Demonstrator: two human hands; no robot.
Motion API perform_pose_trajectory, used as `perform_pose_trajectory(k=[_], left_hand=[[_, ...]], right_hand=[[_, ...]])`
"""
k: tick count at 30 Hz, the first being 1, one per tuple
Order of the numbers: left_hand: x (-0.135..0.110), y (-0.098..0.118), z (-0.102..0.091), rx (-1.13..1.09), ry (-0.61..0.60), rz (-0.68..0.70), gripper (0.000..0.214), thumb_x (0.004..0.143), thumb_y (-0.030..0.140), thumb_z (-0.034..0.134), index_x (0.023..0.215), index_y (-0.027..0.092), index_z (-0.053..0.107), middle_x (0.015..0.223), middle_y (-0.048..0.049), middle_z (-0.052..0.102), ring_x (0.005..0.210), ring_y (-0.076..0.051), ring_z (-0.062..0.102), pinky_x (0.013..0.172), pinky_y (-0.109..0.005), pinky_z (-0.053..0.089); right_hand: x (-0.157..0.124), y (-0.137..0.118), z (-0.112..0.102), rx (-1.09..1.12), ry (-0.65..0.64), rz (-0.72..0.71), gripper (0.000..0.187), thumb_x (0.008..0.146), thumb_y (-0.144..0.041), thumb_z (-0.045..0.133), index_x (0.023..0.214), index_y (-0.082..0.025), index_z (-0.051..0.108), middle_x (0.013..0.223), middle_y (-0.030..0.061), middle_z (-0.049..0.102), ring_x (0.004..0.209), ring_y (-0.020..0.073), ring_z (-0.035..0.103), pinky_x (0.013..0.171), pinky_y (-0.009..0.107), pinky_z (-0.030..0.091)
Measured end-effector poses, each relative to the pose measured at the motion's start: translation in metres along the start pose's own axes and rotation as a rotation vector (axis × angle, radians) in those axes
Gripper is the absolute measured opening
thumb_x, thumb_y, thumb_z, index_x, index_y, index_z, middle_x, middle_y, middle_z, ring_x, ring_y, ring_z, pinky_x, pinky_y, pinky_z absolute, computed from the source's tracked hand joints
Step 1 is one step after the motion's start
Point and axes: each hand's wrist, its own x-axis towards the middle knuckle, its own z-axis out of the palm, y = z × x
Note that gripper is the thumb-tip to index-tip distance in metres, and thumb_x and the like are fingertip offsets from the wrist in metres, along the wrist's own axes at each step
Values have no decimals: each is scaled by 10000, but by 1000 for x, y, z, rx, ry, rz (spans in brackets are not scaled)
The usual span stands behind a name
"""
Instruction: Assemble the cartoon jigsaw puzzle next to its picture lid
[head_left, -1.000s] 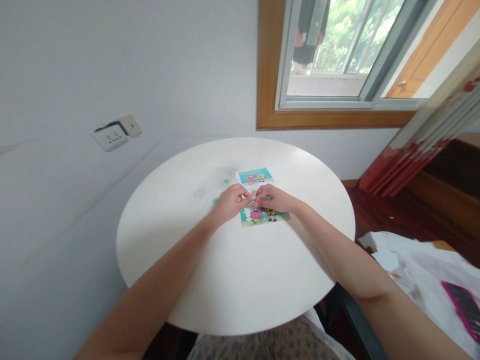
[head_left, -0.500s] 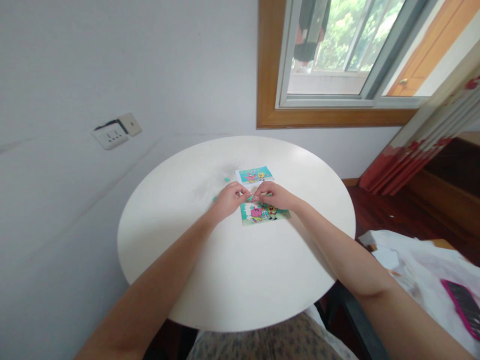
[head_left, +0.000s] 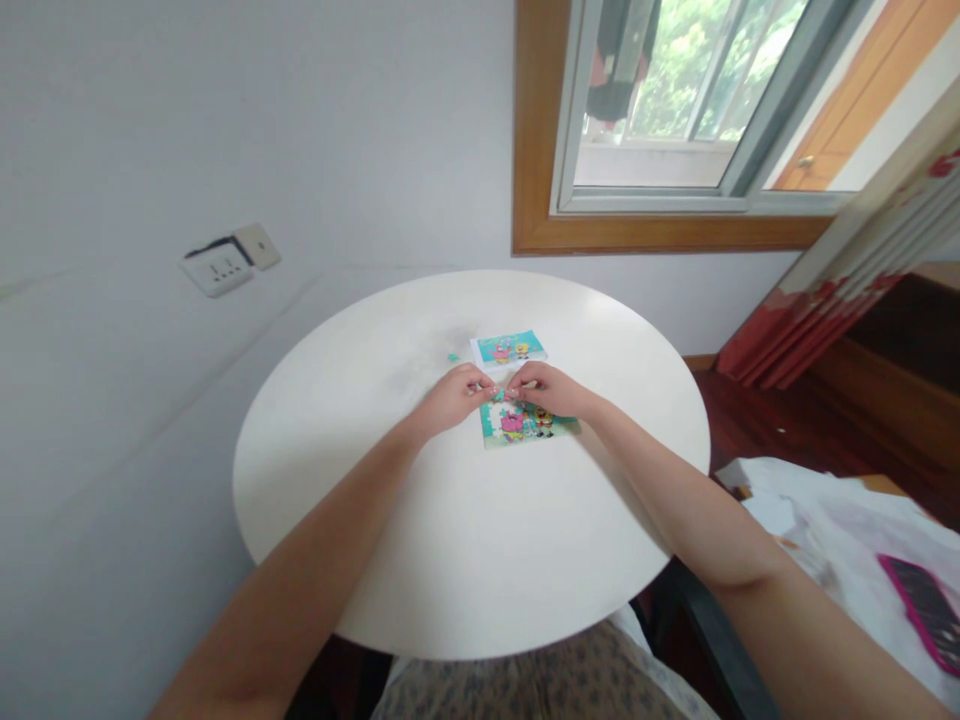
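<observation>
A jigsaw puzzle (head_left: 517, 428) with a pink and a yellow cartoon figure lies on the white round table (head_left: 480, 540); white gaps show in its left part. Over its far edge, my left hand (head_left: 454, 400) and my right hand (head_left: 551, 388) meet with fingers pinched. Between their fingertips is a small teal puzzle piece (head_left: 500, 396), which both seem to touch. The right fingers cover the puzzle's upper right part. Just beyond the hands lies a picture card (head_left: 510, 349) with the same figures.
A loose teal piece (head_left: 453, 357) lies left of the card. The table stands against a wall with a socket (head_left: 217, 267) and a window (head_left: 660, 110). On the right, a pink-edged phone (head_left: 926, 610) rests on white plastic (head_left: 817, 520).
The teal piece between my fingertips shows more plainly now. My left hand has shifted slightly left, and a loose piece beside it is no longer visible. My right hand has barely moved.
</observation>
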Motion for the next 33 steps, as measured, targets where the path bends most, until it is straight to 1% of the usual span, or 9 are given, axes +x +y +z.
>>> perform_pose_trajectory(k=[7, 11, 19, 24, 28, 33], left_hand=[[1, 1, -2, 9, -30, -43, 279, 792, 430, 572, 777, 176, 685, 779, -28, 584, 740, -159, 545, 693, -272, 437], [1, 2, -1, 12, -29, -38, 296, 788, 452, 579, 769, 178, 688, 777, -28, 587, 730, -160, 544, 677, -271, 441], [1, 3, -1, 11, -42, -42, 358, 797, 511, 553, 763, 178, 682, 770, -31, 591, 731, -162, 544, 673, -268, 442], [1, 2, 0, 36, -56, -60, 366, 798, 513, 540, 754, 176, 675, 745, -24, 578, 723, -164, 546, 653, -266, 429], [1, 2, -2, 44, -63, -68, 335, 797, 479, 529, 746, 178, 667, 747, -22, 570, 704, -157, 535, 651, -261, 428], [1, 0, -7, 69, -49, -29, 290, 800, 437, 529, 762, 189, 675, 765, -29, 589, 720, -165, 537, 685, -275, 439]], right_hand=[[0, 5, 7, -4, 95, 99, 178, 839, -255, 522, 787, -143, 651, 718, 12, 599, 685, 118, 509, 671, 240, 404], [1, 2, 7, -43, 116, 116, 171, 840, -234, 508, 780, -145, 640, 709, 4, 578, 677, 113, 491, 667, 241, 395], [1, -3, 7, -54, 154, 122, 146, 840, -216, 525, 785, -144, 639, 756, 7, 592, 674, 101, 483, 658, 227, 384], [1, -3, 8, -42, 124, 128, 163, 846, -224, 525, 771, -144, 646, 728, 6, 584, 675, 108, 489, 654, 229, 385], [0, -2, 10, -27, 115, 126, 167, 840, -227, 530, 793, -139, 664, 740, 9, 592, 685, 108, 503, 666, 230, 396], [0, -2, 9, -44, 118, 106, 168, 835, -199, 537, 840, -144, 695, 770, 23, 634, 722, 117, 536, 682, 231, 407]])
